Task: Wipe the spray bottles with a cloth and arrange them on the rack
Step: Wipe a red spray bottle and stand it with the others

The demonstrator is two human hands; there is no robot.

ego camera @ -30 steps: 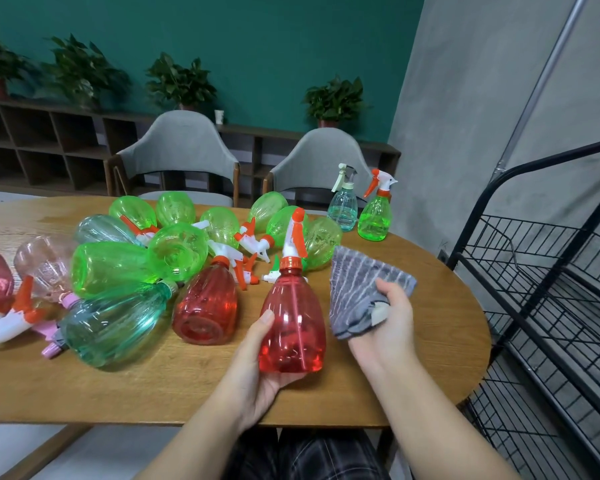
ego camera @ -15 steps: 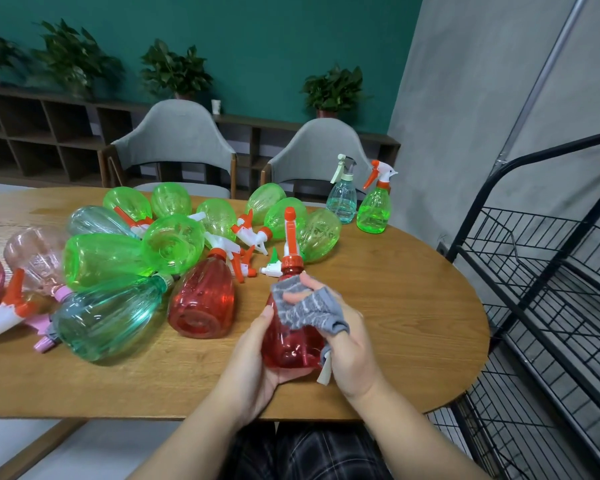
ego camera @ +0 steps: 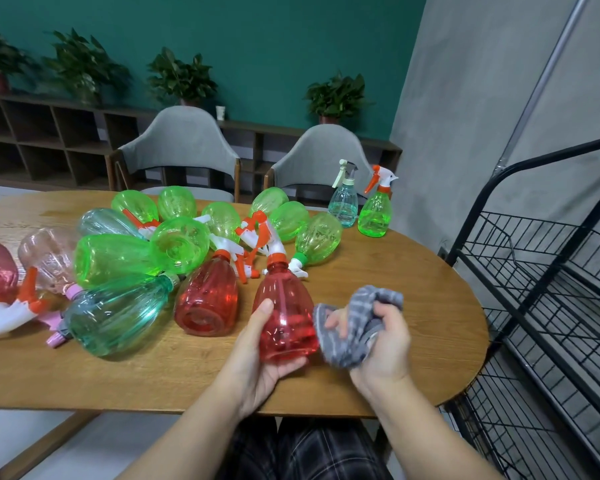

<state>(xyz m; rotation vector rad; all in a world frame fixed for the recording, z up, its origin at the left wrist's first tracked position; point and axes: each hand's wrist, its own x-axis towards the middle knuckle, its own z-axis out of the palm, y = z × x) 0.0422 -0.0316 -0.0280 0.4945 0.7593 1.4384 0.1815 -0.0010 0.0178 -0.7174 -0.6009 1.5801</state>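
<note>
Both forearms extend forward from the lower edge of the view. The left hand (ego camera: 260, 355) cups the red spray bottle (ego camera: 284, 317) from below, thumb against its side. The right hand (ego camera: 383, 344) grips the bunched grey cloth (ego camera: 354, 327), fingers (ego camera: 383, 311) curled over it.

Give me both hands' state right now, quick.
Left hand: holding the red spray bottle upright by its base.
Right hand: gripping the grey cloth beside the bottle.
</note>
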